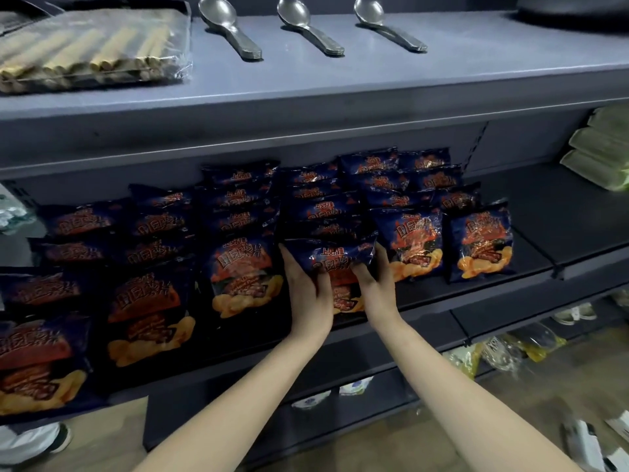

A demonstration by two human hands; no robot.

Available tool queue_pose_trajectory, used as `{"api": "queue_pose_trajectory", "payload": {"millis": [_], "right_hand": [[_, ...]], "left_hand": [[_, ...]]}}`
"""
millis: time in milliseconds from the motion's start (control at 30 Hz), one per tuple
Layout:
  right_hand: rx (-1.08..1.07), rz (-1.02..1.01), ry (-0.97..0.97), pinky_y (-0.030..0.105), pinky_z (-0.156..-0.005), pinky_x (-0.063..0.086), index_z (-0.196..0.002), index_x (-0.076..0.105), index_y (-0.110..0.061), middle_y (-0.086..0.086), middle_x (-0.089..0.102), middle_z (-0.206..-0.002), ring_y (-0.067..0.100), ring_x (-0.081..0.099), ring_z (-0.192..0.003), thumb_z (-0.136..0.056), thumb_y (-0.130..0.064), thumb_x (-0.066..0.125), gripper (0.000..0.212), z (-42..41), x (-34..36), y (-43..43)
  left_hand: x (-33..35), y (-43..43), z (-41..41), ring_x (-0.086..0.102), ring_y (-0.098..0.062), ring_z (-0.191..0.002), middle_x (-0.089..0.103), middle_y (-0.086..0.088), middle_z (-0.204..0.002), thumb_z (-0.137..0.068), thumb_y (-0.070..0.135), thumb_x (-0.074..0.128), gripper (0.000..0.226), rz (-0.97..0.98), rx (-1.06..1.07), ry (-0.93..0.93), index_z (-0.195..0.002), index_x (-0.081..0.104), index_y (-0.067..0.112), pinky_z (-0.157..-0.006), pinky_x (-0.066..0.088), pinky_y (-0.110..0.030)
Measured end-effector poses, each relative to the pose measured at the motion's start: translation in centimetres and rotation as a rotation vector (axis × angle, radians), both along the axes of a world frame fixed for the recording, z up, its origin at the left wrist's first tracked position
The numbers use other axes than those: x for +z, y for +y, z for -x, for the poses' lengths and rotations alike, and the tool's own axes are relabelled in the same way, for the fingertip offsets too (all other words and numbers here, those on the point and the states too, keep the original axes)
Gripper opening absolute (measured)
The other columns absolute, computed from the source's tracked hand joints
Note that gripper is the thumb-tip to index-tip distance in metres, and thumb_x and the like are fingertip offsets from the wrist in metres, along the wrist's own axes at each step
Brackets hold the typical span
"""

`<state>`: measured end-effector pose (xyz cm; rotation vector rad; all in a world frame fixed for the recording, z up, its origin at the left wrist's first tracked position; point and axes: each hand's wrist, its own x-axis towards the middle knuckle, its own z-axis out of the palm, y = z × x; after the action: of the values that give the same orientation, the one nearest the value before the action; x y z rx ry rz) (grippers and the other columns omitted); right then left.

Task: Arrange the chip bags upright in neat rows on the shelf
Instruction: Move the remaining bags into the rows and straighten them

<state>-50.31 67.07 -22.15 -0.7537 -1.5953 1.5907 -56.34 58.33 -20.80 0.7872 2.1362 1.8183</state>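
On middle shelf (531, 216): chip bag (335, 255) gripped at sides by left hand (308, 294) and right hand (376, 284).

- Touching rows of chip bags (238, 212) crowd the shelf (544, 212) from frame left to centre-right.
- Bare shelf lies right of them, before the green packs (599, 155).
- The upper shelf (340, 80) overhangs the back rows.
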Motion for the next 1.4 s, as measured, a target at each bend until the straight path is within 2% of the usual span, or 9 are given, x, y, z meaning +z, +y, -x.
{"api": "queue_pose_trajectory", "payload": {"millis": [100, 367, 633, 800, 900, 967, 1067, 1233, 1400], "right_hand": [[-0.004, -0.011, -0.007, 0.035, -0.094, 0.045, -0.117, 0.051, -0.030, -0.002, 0.063, -0.112, 0.015, 0.058, -0.108, -0.079, -0.023, 0.053, 0.038, 0.3, -0.4, 0.2], [-0.022, -0.052, -0.036, 0.012, -0.083, 0.044, -0.122, 0.047, -0.025, -0.012, 0.062, -0.108, -0.004, 0.058, -0.098, -0.081, -0.019, 0.049, 0.041, 0.5, -0.1, -0.3], [-0.090, -0.177, -0.041, 0.036, -0.103, 0.043, -0.129, 0.049, -0.025, 0.000, 0.058, -0.122, 0.011, 0.053, -0.118, -0.081, -0.023, 0.053, 0.048, 0.5, 0.2, -2.3], [-0.111, -0.198, -0.047, 0.025, -0.111, 0.033, -0.148, 0.024, -0.021, -0.027, 0.038, -0.134, -0.005, 0.036, -0.131, -0.088, -0.004, 0.056, 0.069, 0.9, 0.5, -3.9], [-0.110, -0.213, -0.046, 0.002, -0.091, 0.037, -0.147, 0.026, -0.015, -0.032, 0.041, -0.120, -0.027, 0.041, -0.108, -0.087, 0.001, 0.056, 0.069, 1.1, 0.4, -4.6], [-0.080, -0.223, -0.059, -0.007, -0.081, 0.030, -0.147, 0.025, -0.014, -0.030, 0.042, -0.120, -0.036, 0.036, -0.099, -0.088, 0.000, 0.057, 0.068, 1.3, 0.4, -5.0], [-0.022, -0.215, -0.087, -0.007, -0.084, 0.029, -0.148, 0.024, -0.015, -0.026, 0.039, -0.128, -0.034, 0.032, -0.106, -0.088, -0.001, 0.057, 0.070, 1.7, 0.2, -5.8], [0.042, -0.302, -0.157, 0.012, -0.107, 0.024, -0.147, 0.023, -0.018, -0.012, 0.033, -0.140, 0.003, 0.027, -0.135, -0.085, -0.004, 0.061, 0.074, 2.9, 0.1, -7.6], [-0.017, -0.552, -0.199, -0.005, -0.101, 0.011, -0.148, 0.012, -0.013, 0.000, 0.016, -0.149, -0.006, 0.005, -0.137, -0.089, -0.009, 0.061, 0.077, 3.4, -1.1, -9.2]], "left_hand": [[-0.5, 0.2, 0.3, 0.010, -0.014, -0.144, 0.006, -0.007, -0.157, -0.092, 0.001, 0.040, 0.077, 0.013, -0.014, 0.032, -0.148, -0.010, 0.016, -0.117, 0.009, -0.024], [-0.6, 0.4, 0.7, 0.010, -0.015, -0.144, 0.005, -0.006, -0.157, -0.092, 0.002, 0.041, 0.076, 0.026, -0.010, 0.037, -0.148, -0.008, 0.017, -0.118, 0.011, -0.031], [-0.2, -2.0, 0.5, 0.014, -0.007, -0.142, 0.013, 0.001, -0.157, -0.095, 0.008, 0.040, 0.070, -0.034, -0.009, -0.011, -0.148, -0.002, 0.024, -0.116, 0.012, -0.024], [0.0, -3.5, 1.0, 0.009, -0.002, -0.142, 0.007, 0.012, -0.154, -0.095, 0.006, 0.043, 0.074, -0.019, -0.012, -0.014, -0.149, -0.004, 0.024, -0.113, 0.009, -0.014], [0.3, -4.2, 1.2, 0.005, 0.001, -0.139, 0.004, 0.006, -0.156, -0.093, 0.003, 0.044, 0.076, -0.013, 0.024, -0.006, -0.148, -0.005, 0.021, -0.104, 0.005, 0.001], [0.3, -4.7, 1.2, -0.001, -0.003, -0.141, -0.003, 0.002, -0.157, -0.092, 0.001, 0.046, 0.079, -0.019, 0.055, -0.001, -0.148, -0.008, 0.020, -0.112, 0.001, -0.011], [0.0, -5.7, 1.3, -0.004, -0.005, -0.143, -0.008, 0.004, -0.157, -0.090, -0.002, 0.047, 0.084, -0.042, 0.118, 0.007, -0.147, -0.010, 0.022, -0.118, 0.001, -0.026], [-0.4, -7.6, 2.1, -0.006, -0.002, -0.142, -0.009, 0.010, -0.154, -0.089, -0.004, 0.046, 0.084, -0.045, 0.214, 0.056, -0.146, -0.010, 0.022, -0.113, -0.002, -0.013], [-1.2, -8.9, 3.0, -0.011, 0.001, -0.141, -0.016, 0.011, -0.153, -0.086, -0.006, 0.048, 0.089, 0.010, 0.220, 0.167, -0.142, -0.012, 0.029, -0.107, -0.005, -0.004]]}}
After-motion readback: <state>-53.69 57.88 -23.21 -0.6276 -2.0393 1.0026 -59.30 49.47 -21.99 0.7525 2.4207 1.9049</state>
